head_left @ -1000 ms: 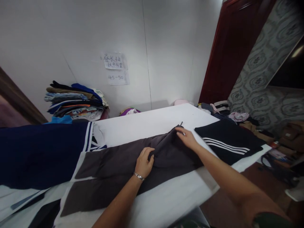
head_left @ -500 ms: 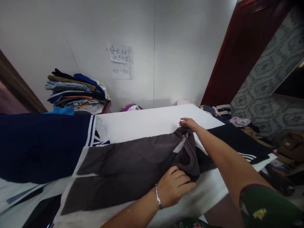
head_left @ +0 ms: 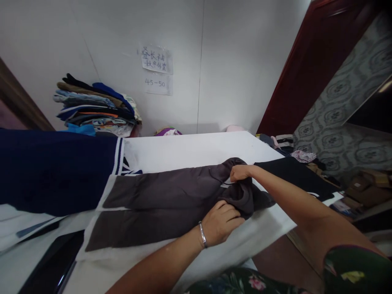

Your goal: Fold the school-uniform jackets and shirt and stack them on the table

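Note:
Dark grey trousers [head_left: 159,192] lie lengthwise over the white table, with their two legs pointing left and a bunched, open waist at the right. My left hand [head_left: 222,222], with a silver bangle at the wrist, grips the near side of that waist with its fingers curled over the cloth. At the far side of the waist my right hand [head_left: 240,172] is closed on the fabric, its fingertips hidden. A thin dark drawstring [head_left: 216,176] trails over the trousers beside it.
A navy garment with white stripes [head_left: 61,171] lies left, near a shiny black object [head_left: 52,261]. Folded clothes [head_left: 98,110] are stacked behind. More dark clothing [head_left: 290,175] lies right on the white table [head_left: 196,149]. Paper notes [head_left: 157,69] hang on the wall.
My right hand has come down from above the waist and closed on its far side. The drawstring now lies out to the left. My left hand keeps its hold.

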A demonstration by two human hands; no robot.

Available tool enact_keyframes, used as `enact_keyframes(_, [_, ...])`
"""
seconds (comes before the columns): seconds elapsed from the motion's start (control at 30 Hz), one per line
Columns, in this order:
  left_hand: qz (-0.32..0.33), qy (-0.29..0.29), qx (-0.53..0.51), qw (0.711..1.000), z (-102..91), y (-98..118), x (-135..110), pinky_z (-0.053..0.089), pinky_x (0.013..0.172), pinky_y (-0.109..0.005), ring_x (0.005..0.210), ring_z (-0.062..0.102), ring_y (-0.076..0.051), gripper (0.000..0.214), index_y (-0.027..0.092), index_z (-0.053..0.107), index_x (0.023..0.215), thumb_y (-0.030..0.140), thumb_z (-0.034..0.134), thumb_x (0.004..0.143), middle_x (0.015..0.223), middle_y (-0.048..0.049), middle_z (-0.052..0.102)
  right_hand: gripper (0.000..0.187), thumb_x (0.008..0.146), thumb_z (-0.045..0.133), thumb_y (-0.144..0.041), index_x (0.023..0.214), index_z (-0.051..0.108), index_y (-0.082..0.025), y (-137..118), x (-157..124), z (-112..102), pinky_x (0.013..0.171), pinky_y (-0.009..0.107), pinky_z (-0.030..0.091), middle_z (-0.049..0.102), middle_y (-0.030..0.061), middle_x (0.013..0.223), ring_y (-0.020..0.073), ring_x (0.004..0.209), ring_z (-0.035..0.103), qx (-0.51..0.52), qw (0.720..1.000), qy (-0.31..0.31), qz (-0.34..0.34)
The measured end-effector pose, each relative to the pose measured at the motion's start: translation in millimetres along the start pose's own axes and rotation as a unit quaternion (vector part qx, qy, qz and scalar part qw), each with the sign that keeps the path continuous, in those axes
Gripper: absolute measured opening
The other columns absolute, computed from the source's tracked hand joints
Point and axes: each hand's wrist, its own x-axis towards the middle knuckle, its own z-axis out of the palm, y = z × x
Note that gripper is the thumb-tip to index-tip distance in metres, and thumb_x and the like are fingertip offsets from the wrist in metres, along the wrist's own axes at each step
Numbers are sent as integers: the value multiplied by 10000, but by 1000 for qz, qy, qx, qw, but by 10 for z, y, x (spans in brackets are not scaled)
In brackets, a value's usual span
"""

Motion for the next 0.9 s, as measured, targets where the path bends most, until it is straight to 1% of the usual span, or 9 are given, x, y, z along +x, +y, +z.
enact_keyframes(0.2, [-56,41,-4,998,-20,-36,-10,409,863,-338,947,558,-154,291,195,618,1103,127,456,871,1002,-56,683,265,795,551,-243,957,759,-209,-195,62,114,833,259,472,740,27,996,212,923,666,76,983,160,-53])
enact_keyframes(0.37, [-166,150,-69,972,-272,-308,28,483,860,-327,978,597,-162,295,203,633,1101,147,459,869,1037,-70,678,254,826,552,-345,899,740,-191,-191,-99,29,857,314,490,744,42,898,210,888,662,268,907,321,-43])
enact_keyframes(0.43, [-326,223,-117,911,-372,-539,-7,463,949,-346,1047,595,-170,277,212,642,1083,166,507,846,1087,-68,671,292,838,546,-389,961,722,-191,-134,-211,13,922,342,470,732,57,978,216,971,646,303,862,405,-40])
enact_keyframes(0.5, [-520,256,-176,795,-428,-788,-81,442,994,-362,1089,596,-189,296,191,642,1075,145,563,793,1125,-82,667,331,853,528,-410,1034,701,-194,-60,-298,82,978,370,443,705,73,1081,227,1059,618,288,837,463,-37])
enact_keyframes(0.57, [-637,236,-226,698,-435,-987,-170,474,950,-381,1052,627,-219,354,146,630,1094,118,594,743,1124,-122,673,373,861,520,-406,1124,671,-190,24,-329,260,1042,400,395,644,96,1222,246,1177,555,233,850,471,-28])
enact_keyframes(0.6, [-661,224,-241,675,-425,-1053,-209,491,920,-382,1028,642,-228,385,127,622,1111,109,601,726,1120,-140,675,402,855,532,-399,1170,651,-178,66,-322,382,1075,415,360,598,113,1293,259,1238,509,201,869,452,-17])
enact_keyframes(0.73, [-668,212,-247,669,-369,-1104,-279,479,937,-332,1087,624,-222,490,109,594,1176,69,587,687,1184,-154,654,553,819,598,-380,1300,564,-111,229,-212,864,1144,457,245,401,178,1466,311,1384,319,103,945,307,50])
enact_keyframes(0.8, [-667,210,-245,671,-358,-1069,-270,459,967,-311,1134,599,-214,523,112,588,1192,46,566,673,1217,-147,640,575,843,570,-405,1345,525,-129,291,-164,957,1145,469,236,347,166,1500,308,1405,273,84,953,283,66])
enact_keyframes(0.9, [-661,211,-246,677,-367,-1037,-249,455,977,-296,1168,579,-199,555,141,582,1206,24,530,666,1248,-117,629,580,890,491,-462,1400,463,-186,334,-117,851,1149,468,216,283,123,1539,282,1431,207,66,940,329,56])
